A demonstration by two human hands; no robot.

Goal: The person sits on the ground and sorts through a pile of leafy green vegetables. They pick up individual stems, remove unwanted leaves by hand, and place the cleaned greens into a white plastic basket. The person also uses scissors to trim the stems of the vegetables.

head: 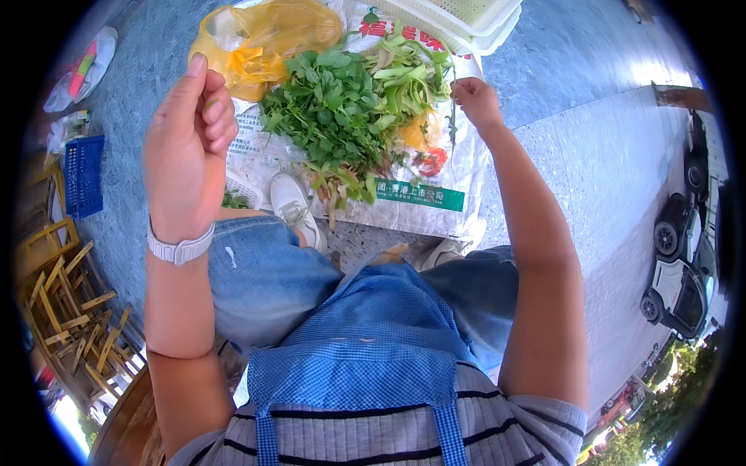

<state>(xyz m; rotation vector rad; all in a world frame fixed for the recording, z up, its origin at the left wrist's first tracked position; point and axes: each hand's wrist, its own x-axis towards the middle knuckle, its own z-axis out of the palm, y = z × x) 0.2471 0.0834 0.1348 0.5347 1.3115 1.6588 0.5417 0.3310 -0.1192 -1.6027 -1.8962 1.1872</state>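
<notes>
My left hand (189,140) is raised at the left with its fingers curled in; a small green bit shows at the fingers, and whether they grip it I cannot tell. At the right, my right hand (475,99) pinches a thin dark green stem (452,125) that hangs down over the sack. Between the hands lies a heap of leafy greens (326,105) on a white printed woven sack (408,212). Paler peelings and trimmed leaves (402,76) lie against its upper right side, and a yellow plastic bag (268,35) touches the sack's upper left.
Stacked white plastic baskets (495,35) stand at the top right. Another white basket (247,186) with greens is beside my left shoe (291,204). A blue crate (84,175) and wooden stools (76,314) are at the far left. Parked vehicles (679,285) stand far right.
</notes>
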